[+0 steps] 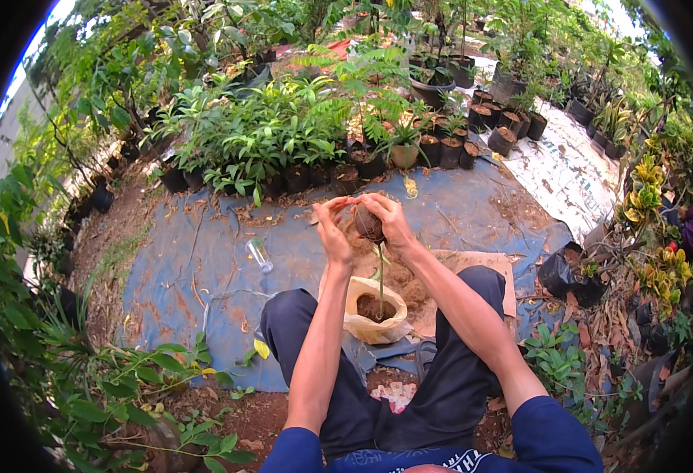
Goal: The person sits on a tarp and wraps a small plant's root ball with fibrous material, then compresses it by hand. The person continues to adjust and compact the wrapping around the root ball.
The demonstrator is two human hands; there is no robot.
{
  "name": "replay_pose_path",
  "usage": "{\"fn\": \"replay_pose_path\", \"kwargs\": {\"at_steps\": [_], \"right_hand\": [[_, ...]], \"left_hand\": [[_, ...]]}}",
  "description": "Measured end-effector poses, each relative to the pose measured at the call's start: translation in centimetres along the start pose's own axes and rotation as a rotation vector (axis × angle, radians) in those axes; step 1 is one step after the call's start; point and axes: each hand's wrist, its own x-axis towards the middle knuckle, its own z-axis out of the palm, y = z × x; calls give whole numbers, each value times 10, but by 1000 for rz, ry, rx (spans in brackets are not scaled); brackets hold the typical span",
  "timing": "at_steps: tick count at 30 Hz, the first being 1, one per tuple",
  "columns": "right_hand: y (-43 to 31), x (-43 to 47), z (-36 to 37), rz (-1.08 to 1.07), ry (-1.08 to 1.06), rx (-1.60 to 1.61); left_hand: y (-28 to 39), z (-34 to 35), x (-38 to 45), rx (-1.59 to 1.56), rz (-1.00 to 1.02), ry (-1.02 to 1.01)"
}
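In the head view, my right hand [389, 223] is closed around a dark, round root ball of soil [368, 223], held up over the blue tarp. From the ball a thin green stem [381, 275] hangs down towards an open pale sack [377, 331] with brown soil [376, 307] inside. Close to the ball's left side is my left hand [334, 229], its fingers raised and bent towards the right hand; whether they touch the ball is hard to tell. The sack stands between my knees, beside loose soil [414, 290] on a tan sheet.
A blue tarp [175, 284] covers the ground ahead. A clear plastic cup [259, 255] lies on it at the left. Potted seedlings [275, 130] line its far edge, with black pots of soil [503, 141] and a white sheet [565, 159] at the right. A person [692, 227] is at the far right.
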Motion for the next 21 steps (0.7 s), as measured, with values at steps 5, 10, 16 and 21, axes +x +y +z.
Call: {"fn": "replay_pose_path", "kwargs": {"at_steps": [5, 10, 16, 21], "right_hand": [[5, 6, -6, -65, 41, -138], [13, 10, -8, -174, 96, -199], [4, 3, -4, -84, 248, -176], [3, 1, -4, -283, 213, -458]], "left_hand": [[-1, 4, -3, 15, -20, -36], [0, 13, -9, 38, 18, -33], [-5, 19, -14, 119, 29, -124], [-6, 20, -15, 63, -15, -142]]}}
